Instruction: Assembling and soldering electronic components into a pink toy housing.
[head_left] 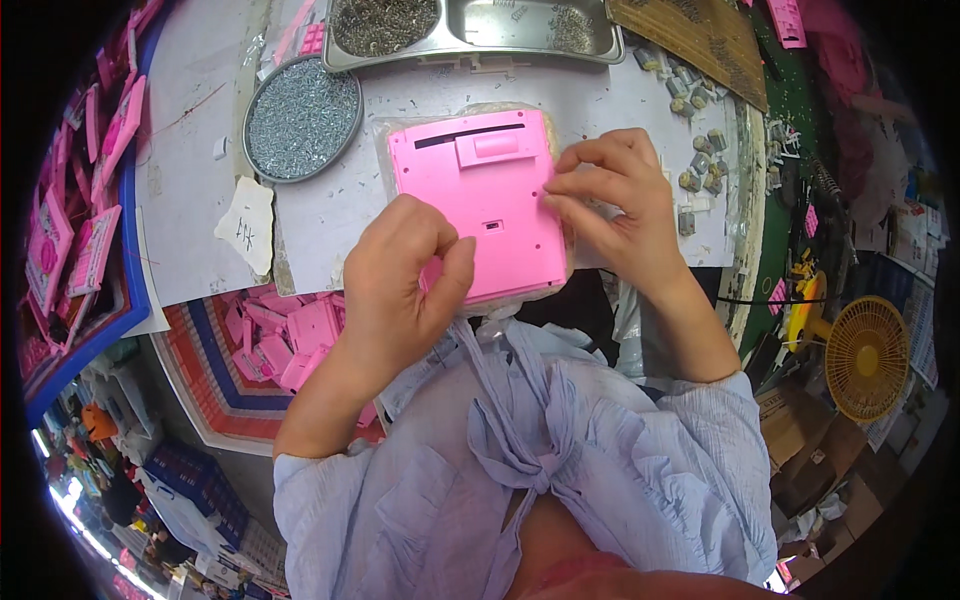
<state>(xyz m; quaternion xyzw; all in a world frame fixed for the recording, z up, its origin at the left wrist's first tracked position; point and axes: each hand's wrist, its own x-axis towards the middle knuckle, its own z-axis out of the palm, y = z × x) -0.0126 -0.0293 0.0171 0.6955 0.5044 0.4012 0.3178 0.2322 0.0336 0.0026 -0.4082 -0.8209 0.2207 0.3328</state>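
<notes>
A pink plastic casing (490, 255) lies flat in front of me on a pad wrapped in clear plastic (383, 140). Its upturned face has small screw holes, a dark slot, a raised block near the far edge and a little rectangular opening. My left hand (405, 275) is curled over the casing's near left side, thumb against the bent fingers; whatever they hold is hidden. At the right edge, my right hand (620, 205) brings thumb and fingers together in a pinch beside a screw hole. Anything between those fingertips is too small to make out.
A round grey dish of small silver screws (303, 120) stands at far left, beside torn paper (245, 225). A steel compartment tray (470, 52) holds small metal parts. Small grey-and-beige components (700, 165) lie to the right. Bins of pink parts (138, 270) stand left. A yellow fan (867, 358) is at right.
</notes>
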